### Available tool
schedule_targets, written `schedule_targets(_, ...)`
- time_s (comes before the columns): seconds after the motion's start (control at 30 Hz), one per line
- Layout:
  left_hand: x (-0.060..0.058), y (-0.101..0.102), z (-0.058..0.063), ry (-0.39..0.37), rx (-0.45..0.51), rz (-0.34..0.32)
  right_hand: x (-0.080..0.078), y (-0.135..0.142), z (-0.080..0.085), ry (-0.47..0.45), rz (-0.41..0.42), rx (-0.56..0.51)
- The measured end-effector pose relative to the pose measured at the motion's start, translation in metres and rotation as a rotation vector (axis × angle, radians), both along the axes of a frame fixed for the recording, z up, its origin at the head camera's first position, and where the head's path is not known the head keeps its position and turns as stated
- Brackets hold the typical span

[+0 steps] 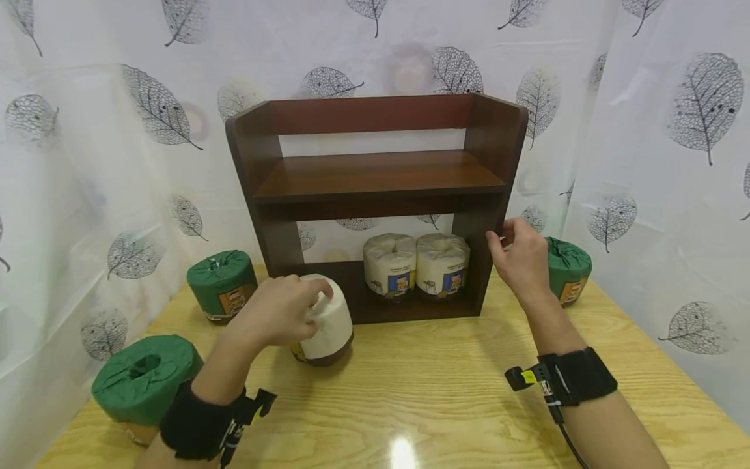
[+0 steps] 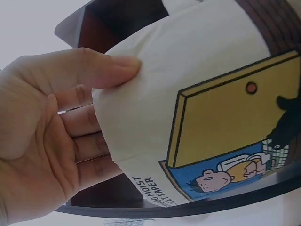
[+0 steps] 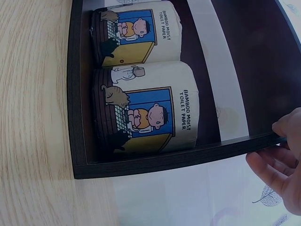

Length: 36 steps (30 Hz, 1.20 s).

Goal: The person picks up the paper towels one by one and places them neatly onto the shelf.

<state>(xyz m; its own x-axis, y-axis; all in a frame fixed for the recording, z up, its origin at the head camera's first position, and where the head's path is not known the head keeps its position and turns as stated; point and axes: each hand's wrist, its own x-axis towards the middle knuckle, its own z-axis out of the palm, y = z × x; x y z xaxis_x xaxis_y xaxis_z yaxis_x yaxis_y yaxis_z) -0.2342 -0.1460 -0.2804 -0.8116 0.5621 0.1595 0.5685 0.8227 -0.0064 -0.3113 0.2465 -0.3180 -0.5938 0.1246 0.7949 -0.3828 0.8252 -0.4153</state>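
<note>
In the head view my left hand (image 1: 280, 309) holds a white-wrapped toilet paper roll (image 1: 331, 322), which tilts in front of the lower left of a dark brown wooden shelf (image 1: 381, 172). Close up in the left wrist view, the thumb lies on the pale wrapper (image 2: 155, 70) and the other fingers reach behind it. My right hand (image 1: 520, 255) grips the front edge of the shelf's right side panel, with the thumb on one side and fingers on the other. Two matching white rolls, one (image 1: 389, 266) beside the other (image 1: 442, 266), stand upright on the lower shelf at the right.
Green-wrapped rolls stand on the wooden table (image 1: 422, 384): one (image 1: 221, 286) left of the shelf, another (image 1: 146, 381) near the left forearm, a third (image 1: 568, 270) behind the right hand. A white leaf-print curtain (image 1: 644, 163) surrounds the table's back and sides.
</note>
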Motion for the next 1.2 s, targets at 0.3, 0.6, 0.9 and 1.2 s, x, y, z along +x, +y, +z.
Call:
schedule_targets(0.3, -0.011, -0.002, -0.007, 0.025, -0.002, 0.012, 0.001, 0.000, 0.001, -0.005, -0.003, 0.000)
schedule_targets(0.6, -0.016, -0.002, -0.011, 0.079, 0.017, 0.015, 0.001, 0.000, 0.000, -0.006, 0.001, 0.001)
schedule_targets(0.9, -0.025, -0.003, -0.021, 0.118, 0.011, 0.014, 0.001, 0.000, 0.001, 0.006, -0.003, 0.004)
schedule_targets(1.2, -0.036, -0.006, -0.031, 0.150, 0.033, 0.015, 0.000, -0.001, 0.000, 0.003, -0.002, 0.002)
